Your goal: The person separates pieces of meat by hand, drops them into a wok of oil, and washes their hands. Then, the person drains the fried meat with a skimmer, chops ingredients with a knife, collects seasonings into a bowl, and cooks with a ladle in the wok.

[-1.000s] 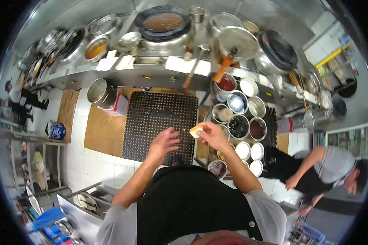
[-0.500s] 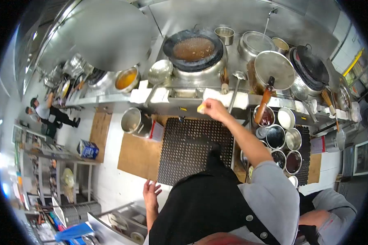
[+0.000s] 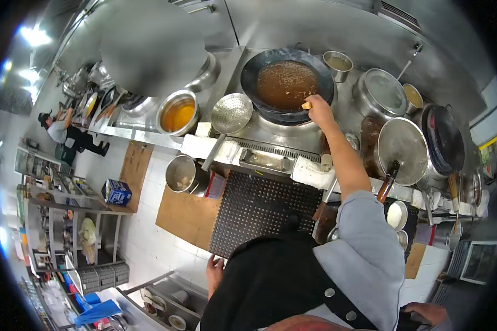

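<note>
My right hand (image 3: pixel 319 112) is stretched forward over the near right rim of a large black wok (image 3: pixel 287 85) holding brown liquid with bits floating in it. Its fingers pinch a small yellowish piece (image 3: pixel 306 105) at the wok's edge. My left hand (image 3: pixel 215 271) hangs low beside my apron, its fingers partly spread and holding nothing that shows. A perforated ladle (image 3: pixel 231 113) rests left of the wok, next to a pot of orange liquid (image 3: pixel 178 114).
A wire strainer (image 3: pixel 403 151) with a wooden handle and a lidded pot (image 3: pixel 385 92) stand right of the wok. A tall pot (image 3: pixel 186 174) is below the counter edge. Another person (image 3: pixel 66 132) stands far left; part of a co-worker shows at bottom right.
My right hand has moved forward from in front of my body to the wok, carrying the yellowish piece. My left hand has dropped to my side. The view has shifted toward the stove.
</note>
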The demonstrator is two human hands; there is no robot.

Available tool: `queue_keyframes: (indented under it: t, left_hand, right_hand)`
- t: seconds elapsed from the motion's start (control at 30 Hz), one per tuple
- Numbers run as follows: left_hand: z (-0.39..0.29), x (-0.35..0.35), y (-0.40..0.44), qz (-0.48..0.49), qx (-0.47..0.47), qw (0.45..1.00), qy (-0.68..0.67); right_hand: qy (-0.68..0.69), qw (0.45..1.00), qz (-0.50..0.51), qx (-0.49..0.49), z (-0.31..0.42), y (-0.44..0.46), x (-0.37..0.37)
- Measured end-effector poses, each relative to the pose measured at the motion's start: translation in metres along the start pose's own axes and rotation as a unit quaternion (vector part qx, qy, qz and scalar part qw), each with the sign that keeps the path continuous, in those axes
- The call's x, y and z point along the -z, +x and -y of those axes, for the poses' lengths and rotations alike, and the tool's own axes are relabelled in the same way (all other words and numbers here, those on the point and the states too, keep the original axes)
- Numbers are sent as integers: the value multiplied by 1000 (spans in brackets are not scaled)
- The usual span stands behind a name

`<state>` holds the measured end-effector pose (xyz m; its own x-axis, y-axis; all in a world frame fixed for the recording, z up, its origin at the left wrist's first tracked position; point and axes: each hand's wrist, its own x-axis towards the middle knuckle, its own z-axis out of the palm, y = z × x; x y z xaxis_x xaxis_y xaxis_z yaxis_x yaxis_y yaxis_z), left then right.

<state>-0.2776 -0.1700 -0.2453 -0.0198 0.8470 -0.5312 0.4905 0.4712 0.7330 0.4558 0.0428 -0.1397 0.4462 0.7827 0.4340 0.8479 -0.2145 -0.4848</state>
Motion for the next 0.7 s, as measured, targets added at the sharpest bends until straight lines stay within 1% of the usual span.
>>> queue_keyframes:
  t: [0.03,0.1,0.13,0.2,0.27,0.3,0.33,0.37,0.4,0.43,0.5,0.53,0.57,0.6,0.63,0.67,0.7]
  left_hand:
    - [30,5,11,-2,44,998,51]
    - [59,17,22,25,67,987,142]
    - [69,21,29,44,74,981,173]
    - [75,30,49,78,75,971,215]
    - [74,38,78,116,64,961,241]
    - [70,43,93,134,56,956,253]
    - [66,46,112,154,42,952,261]
    - [60,49,132,172,25,948,267]
    - [51,51,154,188,10,945,268]
    - [39,52,179,207,-12,941,266]
    - [13,56,225,245,-52,935,250]
    - [-4,59,246,264,-64,934,231]
    - [-28,59,264,287,-73,932,211]
    - [-65,54,273,310,-79,927,194]
    - [-112,49,268,329,-93,918,200]
    - [-180,45,243,346,-163,881,278]
    - [-242,43,218,358,-233,833,350]
  right_hand:
    - [-1,1000,7,-1,7,-1,3]
    - [10,991,-136,11,36,-23,25]
    - [31,985,-171,-1,42,-41,27]
    - [46,983,-168,-60,64,-96,34]
    - [117,977,-150,-99,78,-172,14]
    - [132,977,-135,-102,102,-211,9]
    - [142,973,-78,-162,123,-252,-3]
    - [170,938,123,-277,168,-270,22]
    - [200,929,183,-253,181,-307,8]
    - [230,916,240,-226,188,-348,-18]
    - [110,943,274,-151,172,-465,-92]
    - [70,901,330,-273,194,-495,-95]
    - [33,837,381,-390,213,-518,-98]
    - [30,835,371,-406,223,-546,-108]
    - [163,793,349,-472,225,-579,-119]
    - [293,731,317,-528,234,-607,-120]
    - [288,724,310,-545,258,-616,-110]
